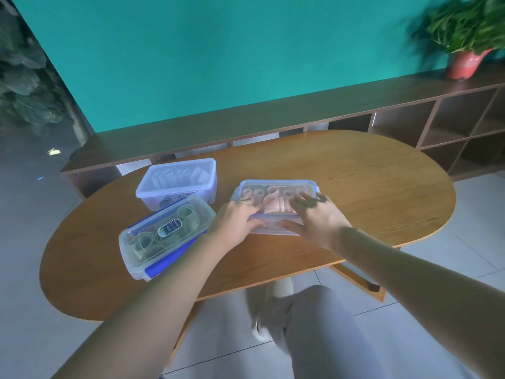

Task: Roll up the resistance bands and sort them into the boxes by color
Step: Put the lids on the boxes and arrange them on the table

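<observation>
Holding: both hands rest on the lidded clear box (276, 206) of pink rolled bands (273, 199) at the table's middle.
Left hand (235, 221): fingers spread loosely over the lid's left part, thumb along the near wall — pressing, not wrapped round.
Right hand (318, 218): fingers splayed wide on the lid's right part, thumb at the near edge.
Green-band box (164, 236): near left, lid on with blue clips, greenish rolled loops inside and a dark label on top.
White-band box (177, 183): behind it, lidded, pale rolls inside — blurred.
Table (355, 187): oval, brown wood grain.
Floor: pale tiles.
Far: low dark shelf unit (410, 105), teal wall, potted plant (464, 36) at the shelf's right end.
</observation>
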A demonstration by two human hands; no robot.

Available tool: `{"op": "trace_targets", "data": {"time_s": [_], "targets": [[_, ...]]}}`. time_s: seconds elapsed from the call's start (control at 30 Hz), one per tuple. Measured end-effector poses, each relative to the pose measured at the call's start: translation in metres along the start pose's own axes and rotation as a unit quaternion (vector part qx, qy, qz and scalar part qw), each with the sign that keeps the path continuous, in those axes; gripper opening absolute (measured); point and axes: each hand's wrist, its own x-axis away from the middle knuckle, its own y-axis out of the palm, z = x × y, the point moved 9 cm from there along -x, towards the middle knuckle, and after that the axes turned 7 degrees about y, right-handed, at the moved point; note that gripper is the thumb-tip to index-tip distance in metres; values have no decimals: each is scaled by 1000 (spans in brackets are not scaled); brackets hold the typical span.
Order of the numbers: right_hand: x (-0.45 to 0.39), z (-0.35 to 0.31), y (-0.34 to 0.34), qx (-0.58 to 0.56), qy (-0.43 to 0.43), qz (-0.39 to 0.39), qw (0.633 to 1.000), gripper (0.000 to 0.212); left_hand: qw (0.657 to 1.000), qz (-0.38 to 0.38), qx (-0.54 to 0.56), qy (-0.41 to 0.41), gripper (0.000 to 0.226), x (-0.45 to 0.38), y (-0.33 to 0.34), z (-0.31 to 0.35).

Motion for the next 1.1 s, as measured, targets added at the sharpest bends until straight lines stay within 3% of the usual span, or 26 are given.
{"op": "trace_targets", "data": {"time_s": [0.07,0.17,0.27,0.33,0.4,0.47,0.53,0.67,0.8,0.97,1.1], "targets": [[-5,-1,-21,24,34,-11,999,68,999,17,-39,-13,18,-8,-5,-2],[-16,8,-40,13,87,-7,996,62,991,68,-65,-97,26,-13,-16,-18],[-25,45,-46,-155,168,88,970,38,974,156,38,-160,23,-7,-22,-27],[-37,67,-25,-226,206,28,952,27,956,183,108,-202,17,-1,-16,-27],[-43,79,6,-273,244,-92,926,42,943,165,156,-242,29,1,0,-25],[-41,84,19,-316,273,-140,898,37,934,155,172,-273,43,1,8,-26],[-40,89,19,-335,288,-118,889,24,928,158,176,-288,48,1,6,-29],[-40,83,19,-348,281,-128,885,27,914,148,228,-302,43,0,4,-37],[-35,76,37,-437,319,-144,829,33,904,163,229,-321,65,6,4,-50],[-29,68,52,-520,327,-138,777,21,886,173,275,-330,61,6,7,-57],[-26,62,57,-532,326,-137,769,22,876,173,297,-339,56,1,10,-63]]}}
